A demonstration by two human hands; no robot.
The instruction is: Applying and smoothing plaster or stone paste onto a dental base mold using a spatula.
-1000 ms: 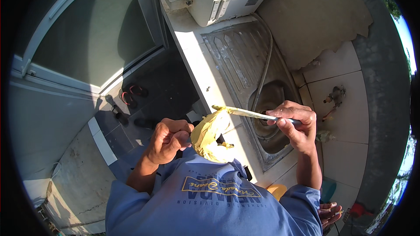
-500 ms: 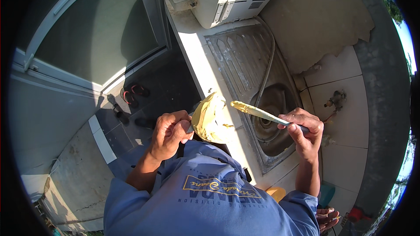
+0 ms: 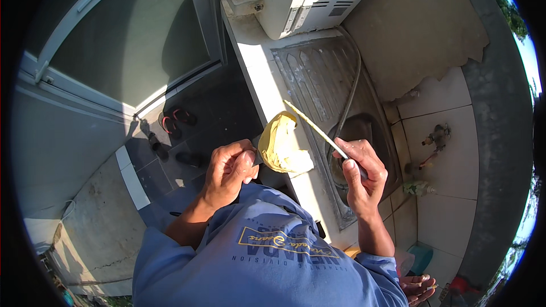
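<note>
My left hand is closed round the edge or short handle of a flat holder, which is mostly hidden under a thick mound of yellow paste. My right hand grips a long, narrow spatula by its dark handle. Yellow paste coats the blade, now seen nearly edge-on. Its tip points up and left, just beyond the mound's upper right side, and appears apart from it. Both hands are in front of my chest, beside the counter.
A metal sink with a ridged drainboard is set in the counter, with a hose lying across it. A white appliance stands at the far end. A tap is on the right wall. Another person's hand shows lower right. Sandals lie on the floor.
My right hand has moved left and slightly down, bringing the spatula nearer the paste. The blade has turned from its broad face to edge-on. My left hand and the mound have shifted slightly right.
</note>
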